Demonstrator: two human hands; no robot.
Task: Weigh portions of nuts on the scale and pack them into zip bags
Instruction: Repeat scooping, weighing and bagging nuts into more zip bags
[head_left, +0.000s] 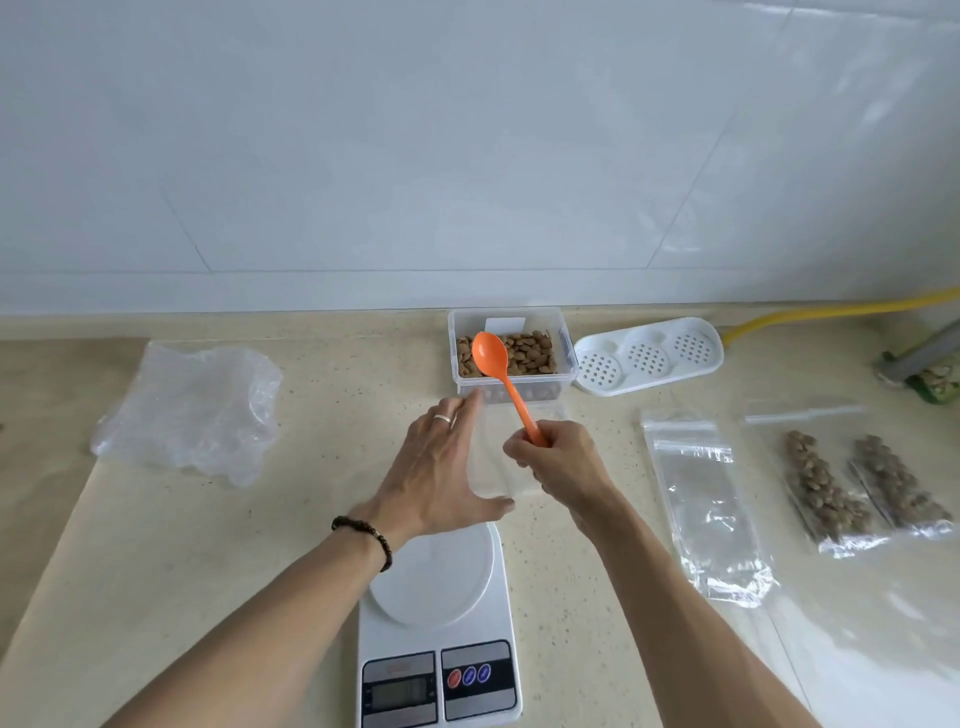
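At the centre of the frame the right hand (558, 460) grips the handle of an orange spoon (500, 371), its bowl raised over the box of nuts (511, 349) at upper centre. The left hand (441, 470) is spread wide against a clear, hard-to-see container (496, 462) just above the scale (439, 623). At right lie 1 empty zip bag (701, 499) and 2 filled bags (862, 488). A crumpled plastic sheet (189, 410) sits at left.
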